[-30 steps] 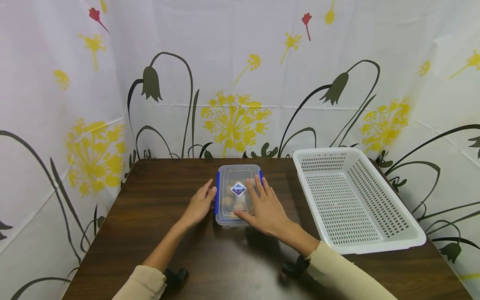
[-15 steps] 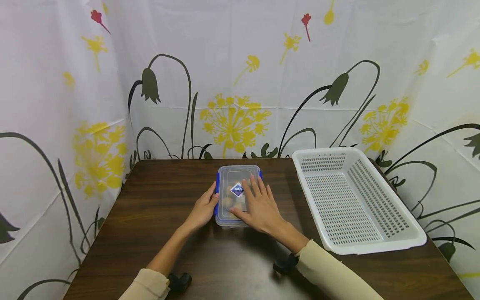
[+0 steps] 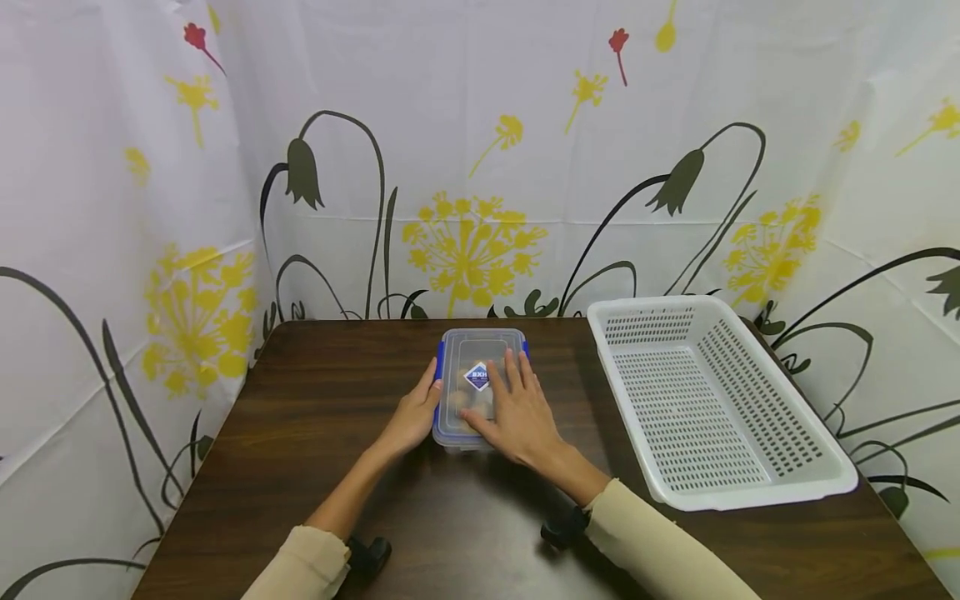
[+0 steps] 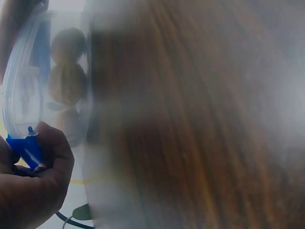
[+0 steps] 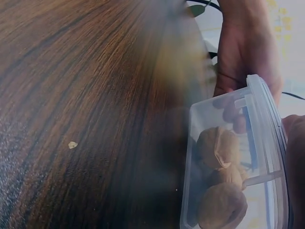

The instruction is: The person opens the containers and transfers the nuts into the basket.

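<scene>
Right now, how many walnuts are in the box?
3 that I can see in the box, stacked at its near end: one on top, one in the middle, one at the bottom. The right hand covers the lid, so more may be hidden.

Cream long sleeves [image 3: 660,542]; black wrist mounts [image 3: 558,531], probably camera straps.

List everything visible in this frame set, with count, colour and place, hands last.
Food container: 1, clear with blue latches, lid on, table centre.
Walnuts: at least three, brown, inside the container.
Label: 1, blue and white, on the lid.
Basket: 1, white, perforated, right of the container.
Table: 1, dark brown wood.
Curtain: white, floral print, behind and beside the table.
Left hand: pinches the left blue latch.
Right hand: flat on the lid.
</scene>
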Demonstrator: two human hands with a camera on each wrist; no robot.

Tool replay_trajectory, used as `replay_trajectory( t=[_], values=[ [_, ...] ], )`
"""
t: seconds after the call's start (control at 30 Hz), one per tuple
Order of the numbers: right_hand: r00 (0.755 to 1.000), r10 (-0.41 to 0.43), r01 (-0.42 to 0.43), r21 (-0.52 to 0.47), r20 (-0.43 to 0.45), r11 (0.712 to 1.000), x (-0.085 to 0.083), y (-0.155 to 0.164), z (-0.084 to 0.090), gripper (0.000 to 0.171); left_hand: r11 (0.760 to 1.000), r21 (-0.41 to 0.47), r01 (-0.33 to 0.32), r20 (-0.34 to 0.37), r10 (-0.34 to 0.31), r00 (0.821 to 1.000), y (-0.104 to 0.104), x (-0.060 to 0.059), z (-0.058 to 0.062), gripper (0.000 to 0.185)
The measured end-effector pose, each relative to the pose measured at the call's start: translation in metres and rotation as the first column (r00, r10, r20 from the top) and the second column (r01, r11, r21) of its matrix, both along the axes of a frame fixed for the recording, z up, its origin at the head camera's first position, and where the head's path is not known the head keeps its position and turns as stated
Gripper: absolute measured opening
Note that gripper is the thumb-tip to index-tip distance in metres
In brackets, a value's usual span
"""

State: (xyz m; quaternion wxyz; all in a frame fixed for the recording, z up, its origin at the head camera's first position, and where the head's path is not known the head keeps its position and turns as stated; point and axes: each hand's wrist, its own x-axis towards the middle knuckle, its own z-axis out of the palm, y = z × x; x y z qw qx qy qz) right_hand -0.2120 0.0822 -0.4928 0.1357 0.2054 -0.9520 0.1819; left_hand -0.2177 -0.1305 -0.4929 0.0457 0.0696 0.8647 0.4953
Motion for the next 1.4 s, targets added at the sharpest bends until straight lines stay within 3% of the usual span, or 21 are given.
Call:
replay_trajectory(
  t=[0.23, 0.57, 0.97, 1.4],
  values=[
    [1.0, 0.006, -0.006, 0.002, -0.026, 1.0, -0.0015, 0.0014, -0.0005, 0.09, 1.0, 0.005, -0.027, -0.051, 0.027, 0.998, 0.0064, -0.0013, -0.0035, 0.056],
    [0.999, 0.011, -0.011, 0.001, -0.045, 1.0, -0.0013, 0.0007, -0.0011, 0.09, 0.996, -0.081, -0.039, -0.159, 0.025, 0.987, 0.009, -0.0024, -0.0055, 0.054],
    [0.998, 0.015, -0.016, -0.004, -0.064, 1.0, -0.0018, 0.0022, -0.0059, 0.09, 0.995, -0.097, -0.031, -0.146, 0.017, 0.989, 0.0097, -0.0004, -0.005, 0.053],
    [1.0, 0.011, -0.011, 0.0, -0.012, 1.0, -0.0034, 0.0024, -0.0069, 0.092, 0.997, -0.075, 0.001, -0.126, -0.01, 0.992, 0.0089, -0.0011, -0.0017, 0.053]
  ],
)
